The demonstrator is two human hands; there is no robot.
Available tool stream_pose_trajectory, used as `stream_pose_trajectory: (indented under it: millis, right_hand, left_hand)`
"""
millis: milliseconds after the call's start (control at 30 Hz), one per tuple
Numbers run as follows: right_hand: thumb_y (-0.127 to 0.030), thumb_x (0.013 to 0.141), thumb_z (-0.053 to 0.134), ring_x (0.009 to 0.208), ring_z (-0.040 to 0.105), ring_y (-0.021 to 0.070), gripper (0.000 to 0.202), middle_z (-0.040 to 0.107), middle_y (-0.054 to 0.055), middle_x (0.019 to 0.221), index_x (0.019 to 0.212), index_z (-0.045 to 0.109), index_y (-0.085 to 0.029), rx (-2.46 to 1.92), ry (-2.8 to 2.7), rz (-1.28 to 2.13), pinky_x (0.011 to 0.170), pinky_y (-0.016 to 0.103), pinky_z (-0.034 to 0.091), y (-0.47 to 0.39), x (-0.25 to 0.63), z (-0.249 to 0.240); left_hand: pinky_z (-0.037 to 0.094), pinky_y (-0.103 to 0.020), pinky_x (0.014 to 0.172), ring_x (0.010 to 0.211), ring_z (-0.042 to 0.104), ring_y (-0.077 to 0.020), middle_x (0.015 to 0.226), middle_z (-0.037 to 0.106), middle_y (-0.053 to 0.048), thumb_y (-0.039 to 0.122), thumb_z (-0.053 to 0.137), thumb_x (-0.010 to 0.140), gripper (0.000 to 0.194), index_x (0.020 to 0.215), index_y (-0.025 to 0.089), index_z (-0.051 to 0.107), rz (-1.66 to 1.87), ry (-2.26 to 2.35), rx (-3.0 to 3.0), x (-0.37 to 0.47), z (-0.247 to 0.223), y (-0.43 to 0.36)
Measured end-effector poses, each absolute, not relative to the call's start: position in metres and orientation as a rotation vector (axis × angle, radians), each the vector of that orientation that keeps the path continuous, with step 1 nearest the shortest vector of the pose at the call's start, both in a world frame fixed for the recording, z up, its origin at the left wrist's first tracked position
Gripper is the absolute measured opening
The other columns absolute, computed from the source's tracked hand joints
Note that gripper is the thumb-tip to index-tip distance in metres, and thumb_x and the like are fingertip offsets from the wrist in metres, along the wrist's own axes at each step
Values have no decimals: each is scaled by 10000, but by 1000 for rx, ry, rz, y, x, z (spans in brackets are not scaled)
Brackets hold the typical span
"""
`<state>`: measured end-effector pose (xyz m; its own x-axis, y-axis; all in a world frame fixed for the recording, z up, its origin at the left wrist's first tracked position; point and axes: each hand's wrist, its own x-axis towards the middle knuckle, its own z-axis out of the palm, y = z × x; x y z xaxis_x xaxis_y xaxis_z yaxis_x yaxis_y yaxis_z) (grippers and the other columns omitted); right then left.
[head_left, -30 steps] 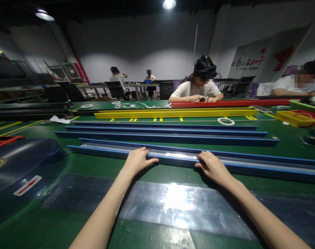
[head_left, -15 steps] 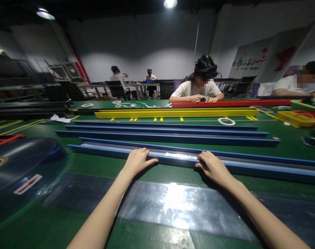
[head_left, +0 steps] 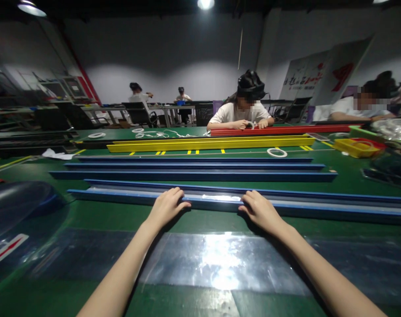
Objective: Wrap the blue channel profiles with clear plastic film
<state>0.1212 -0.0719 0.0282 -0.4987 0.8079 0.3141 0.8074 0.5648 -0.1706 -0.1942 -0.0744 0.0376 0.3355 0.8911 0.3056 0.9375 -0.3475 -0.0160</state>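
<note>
A long blue channel (head_left: 216, 204) with raised side walls lies across the green table, running out of view at the right. Over its near wall my left hand (head_left: 168, 205) curls its fingers, thumb stretched along the front. My right hand (head_left: 261, 209) grips the same wall farther right, fingertips inside the channel and thumb outside. A shiny clear strip shows in the channel between both hands. Beneath my forearms, a wide clear plastic sheet (head_left: 174, 257) lies flat on the table.
Blue channels (head_left: 193, 176) lie behind, then yellow ones (head_left: 207, 144). A clear plastic roll (head_left: 18, 207) sits at left. A white tape ring (head_left: 277, 152) and yellow basket (head_left: 357, 147) are farther back. Across the table, a person (head_left: 241, 110) leans over a red channel (head_left: 286, 130).
The view has shifted slightly to the right, so most things sit farther left in the frame. Both hands keep their places on the blue channel.
</note>
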Motion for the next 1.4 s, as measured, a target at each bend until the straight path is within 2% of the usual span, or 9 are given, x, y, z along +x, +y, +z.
stream_pose_trajectory:
  millis: [467,567,633,733,900,1233,1400]
  right_hand:
    - [-237,863,492,845,499,198,122,585,72,858,842,586,-162,-1303,-2457,-14,737,292,400,-74,120,34]
    - [-290,835,544,872,512,207,156,603,76,910,907,598,-162,-1260,-2521,-5,758,310,399,-71,133,40]
    - [-331,796,594,894,523,213,249,611,75,956,988,594,-172,-1272,-2515,19,767,324,401,-67,149,43]
    - [-337,780,590,867,548,202,227,619,63,929,950,607,-187,-1323,-2479,117,745,312,415,-60,173,41]
    - [-293,788,545,905,560,200,241,613,68,987,1005,593,-198,-1307,-2496,215,782,307,427,-54,189,35]
    - [-329,741,541,781,565,195,194,603,49,846,885,603,-214,-1373,-2496,269,711,310,446,-50,202,37]
    - [-326,740,524,772,571,207,183,613,54,851,872,596,-222,-1366,-2445,279,700,313,451,-45,212,34]
  left_hand:
    - [382,-254,641,778,551,-171,819,559,-22,481,430,854,310,732,210,518,-378,-1682,-2424,-192,43,-76]
    - [376,-250,632,780,553,-170,821,554,-18,478,412,864,316,733,211,516,-340,-1680,-2423,-192,45,-77]
    - [371,-245,625,785,555,-167,826,552,-14,478,412,864,310,739,214,515,-320,-1692,-2426,-191,47,-78]
    - [369,-242,625,794,556,-166,844,552,-11,468,426,861,285,761,218,519,-316,-1716,-2439,-191,48,-79]
    - [386,-248,653,804,552,-171,846,546,-20,441,450,860,260,766,211,525,-331,-1719,-2450,-189,50,-80]
    - [388,-243,669,840,544,-165,853,550,-21,396,482,860,217,768,204,520,-311,-1707,-2414,-191,48,-80]
    - [385,-243,670,842,538,-164,854,545,-20,367,494,855,190,762,202,510,-352,-1745,-2352,-209,47,-77]
